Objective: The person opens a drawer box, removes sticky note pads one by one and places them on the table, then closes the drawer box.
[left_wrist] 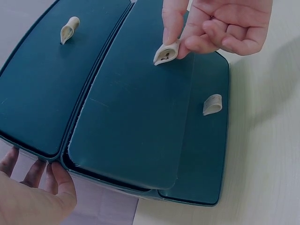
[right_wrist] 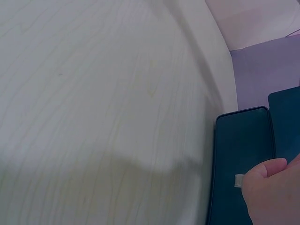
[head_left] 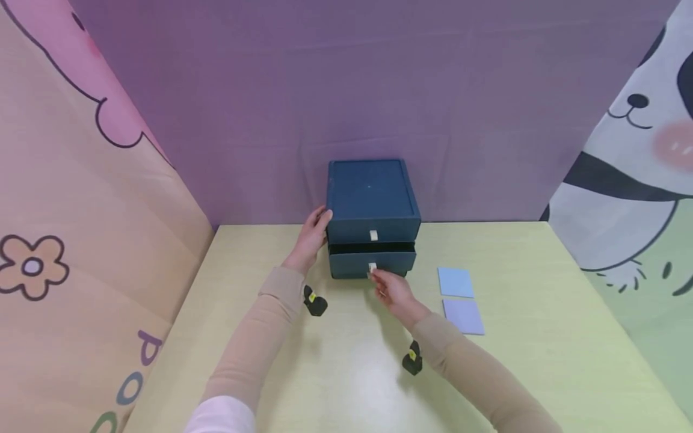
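The middle drawer (head_left: 349,263), partly out of its cabinet (head_left: 373,192), looks light and stiff, best held by the tab (head_left: 372,266) the right hand (head_left: 397,294) pinches while the left hand (head_left: 310,240), fingers spread, touches the cabinet's side.

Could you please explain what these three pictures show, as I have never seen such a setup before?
There is no machine here: a person works with two bare hands. The wide picture comes from a camera worn on the head; the other two come from one camera on each wrist. On the table stands a dark blue drawer cabinet; to its right lie a light blue square and a purple square. The right hand pinches the pale tab of the middle drawer, which is partly pulled out; the left hand touches the cabinet's side.
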Motion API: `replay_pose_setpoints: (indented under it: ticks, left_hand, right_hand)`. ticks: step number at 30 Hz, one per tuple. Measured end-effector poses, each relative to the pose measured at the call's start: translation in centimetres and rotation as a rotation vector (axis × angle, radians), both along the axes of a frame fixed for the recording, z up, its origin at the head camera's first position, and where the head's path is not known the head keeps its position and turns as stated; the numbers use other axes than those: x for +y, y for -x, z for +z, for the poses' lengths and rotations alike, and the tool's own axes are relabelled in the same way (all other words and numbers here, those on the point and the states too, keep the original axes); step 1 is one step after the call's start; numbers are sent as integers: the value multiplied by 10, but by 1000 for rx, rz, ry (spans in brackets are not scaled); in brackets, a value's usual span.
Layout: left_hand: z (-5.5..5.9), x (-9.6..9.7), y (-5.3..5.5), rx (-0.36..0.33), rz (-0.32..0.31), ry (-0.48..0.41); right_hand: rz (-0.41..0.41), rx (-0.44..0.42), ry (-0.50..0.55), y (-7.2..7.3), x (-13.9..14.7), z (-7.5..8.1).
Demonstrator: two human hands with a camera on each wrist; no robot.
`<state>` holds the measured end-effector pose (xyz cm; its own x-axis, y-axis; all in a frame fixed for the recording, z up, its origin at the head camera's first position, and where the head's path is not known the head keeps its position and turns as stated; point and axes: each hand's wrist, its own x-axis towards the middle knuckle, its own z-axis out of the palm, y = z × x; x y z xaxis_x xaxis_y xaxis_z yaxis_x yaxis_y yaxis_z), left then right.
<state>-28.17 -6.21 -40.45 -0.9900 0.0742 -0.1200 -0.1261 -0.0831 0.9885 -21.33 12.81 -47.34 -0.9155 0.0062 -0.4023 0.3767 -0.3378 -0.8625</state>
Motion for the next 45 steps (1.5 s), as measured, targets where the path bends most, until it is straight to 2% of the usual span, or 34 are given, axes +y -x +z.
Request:
replay_pose_setpoints:
  ticks: [4,5,11,12,26,34,45]
  left_hand:
    - [1,1,-1,8,-11,3]
    - [4,1,-3,3,-16,3]
    - [5,3,-2,-4,-11,3]
    - [2,3,0,1,-7,5]
    - [0,2,0,1,-4,16]
    - [-2,0,1,-8,-3,-5]
    - [-1,0,1,-9,-1,-1]
  right_hand:
    - [2,-2,-6,1,1,0]
    - [5,1,-10,2,1,0]
    - [24,6,-48,7,3,2]
    - [25,7,-50,7,3,2]
    - [-7,-4,-36,10,0,2]
    - [-64,-17,-29,15,-4,4]
    - [-61,-20,-56,17,-6,5]
